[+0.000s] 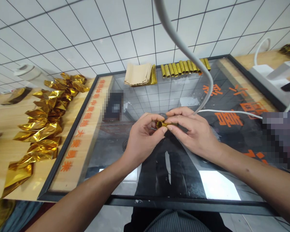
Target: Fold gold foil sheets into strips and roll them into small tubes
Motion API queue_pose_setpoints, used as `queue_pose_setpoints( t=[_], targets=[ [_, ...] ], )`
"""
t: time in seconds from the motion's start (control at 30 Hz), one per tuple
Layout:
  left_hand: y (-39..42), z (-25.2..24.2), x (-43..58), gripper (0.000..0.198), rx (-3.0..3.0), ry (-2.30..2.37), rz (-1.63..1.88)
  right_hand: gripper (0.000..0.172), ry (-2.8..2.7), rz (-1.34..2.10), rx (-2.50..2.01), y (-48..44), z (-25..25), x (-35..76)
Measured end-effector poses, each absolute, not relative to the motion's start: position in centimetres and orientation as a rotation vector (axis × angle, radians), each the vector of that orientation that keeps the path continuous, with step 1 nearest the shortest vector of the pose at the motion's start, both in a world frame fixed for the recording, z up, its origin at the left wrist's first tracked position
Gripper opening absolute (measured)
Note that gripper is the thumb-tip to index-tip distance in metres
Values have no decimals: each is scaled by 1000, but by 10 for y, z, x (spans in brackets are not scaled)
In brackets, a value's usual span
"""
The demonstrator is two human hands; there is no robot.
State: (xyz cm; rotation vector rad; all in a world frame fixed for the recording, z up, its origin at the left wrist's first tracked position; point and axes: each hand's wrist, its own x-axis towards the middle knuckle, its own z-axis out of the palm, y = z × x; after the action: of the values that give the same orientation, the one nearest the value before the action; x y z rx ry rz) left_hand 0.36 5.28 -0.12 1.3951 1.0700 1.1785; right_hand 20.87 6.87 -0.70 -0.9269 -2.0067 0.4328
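While L hand [145, 133] & R hand [195, 130] meet mid-frame, both angled inward, thumbs & bent fingertips pinch a small hollow gold roll [160, 124] btwn them; gold tubes [178, 68] row up upper ctr-right, shiny creased foil pieces [45, 119] at frame L.

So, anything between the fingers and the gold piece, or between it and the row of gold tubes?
Both the left hand and right hand touch the gold piece, nothing visible between. Toward the row of gold tubes, a white cable hangs across the row's right part in view; depth unclear.
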Motion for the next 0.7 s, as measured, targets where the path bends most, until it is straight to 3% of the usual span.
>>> queue_pose_setpoints(
  t=[0.7],
  targets=[
    [53, 2, 4, 14, 1419, 1049, 1203, 15, -1998, 482, -890, 67, -4, 207]
  ],
)
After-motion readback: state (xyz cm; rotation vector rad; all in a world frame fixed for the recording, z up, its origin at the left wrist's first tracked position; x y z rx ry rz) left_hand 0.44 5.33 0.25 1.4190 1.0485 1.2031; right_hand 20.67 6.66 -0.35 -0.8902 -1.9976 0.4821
